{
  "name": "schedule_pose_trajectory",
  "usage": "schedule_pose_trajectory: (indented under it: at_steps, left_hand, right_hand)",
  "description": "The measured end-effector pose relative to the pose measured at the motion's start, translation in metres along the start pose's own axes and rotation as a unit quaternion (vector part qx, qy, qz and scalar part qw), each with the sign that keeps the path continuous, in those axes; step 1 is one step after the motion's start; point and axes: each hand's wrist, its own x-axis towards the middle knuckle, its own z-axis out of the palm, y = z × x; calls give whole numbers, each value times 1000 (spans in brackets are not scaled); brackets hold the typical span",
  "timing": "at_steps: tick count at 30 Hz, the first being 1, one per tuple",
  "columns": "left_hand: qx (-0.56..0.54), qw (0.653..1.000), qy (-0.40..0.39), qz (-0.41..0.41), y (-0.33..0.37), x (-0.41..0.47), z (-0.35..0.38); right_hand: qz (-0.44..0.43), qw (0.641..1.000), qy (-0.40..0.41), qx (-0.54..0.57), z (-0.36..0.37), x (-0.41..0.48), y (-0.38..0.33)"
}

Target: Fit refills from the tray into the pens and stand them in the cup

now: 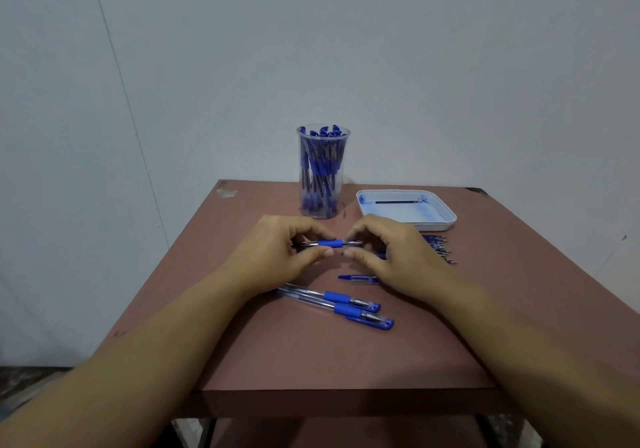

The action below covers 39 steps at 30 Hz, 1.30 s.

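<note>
Both hands hold one clear pen with a blue grip (330,243) level above the middle of the table. My left hand (277,253) pinches its barrel end, my right hand (391,250) pinches its tip end. Behind them a clear cup (323,170) stands packed with several blue pens. To its right a white tray (446,219) holds a single dark refill (398,202). Two capped pens (343,304) lie side by side near my wrists. A loose blue cap (356,278) lies just under my right hand.
A row of several small pen parts (440,248) lies right of my right hand, in front of the tray. The brown table (311,361) ends at a front edge near me, and a pale wall stands close behind it.
</note>
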Motion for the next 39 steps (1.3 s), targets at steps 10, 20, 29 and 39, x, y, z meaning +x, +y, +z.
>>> schedule_pose_trajectory:
  at_steps: [10,20,29,39]
  left_hand:
    - [4,1000,5,1,0,0,0]
    - [-5,1000,9,-1,2,0,1]
    - [-10,1000,13,-11,3,-1,0]
    - [-13,1000,11,-2,5,-2,1]
  right_hand:
    - [21,1000,7,13,0,-1,-1]
    - [18,999,12,35,-1,0,-1]
    - [-37,998,41,-34,0,0,3]
    - [-23,999,13,-45,0,1,4]
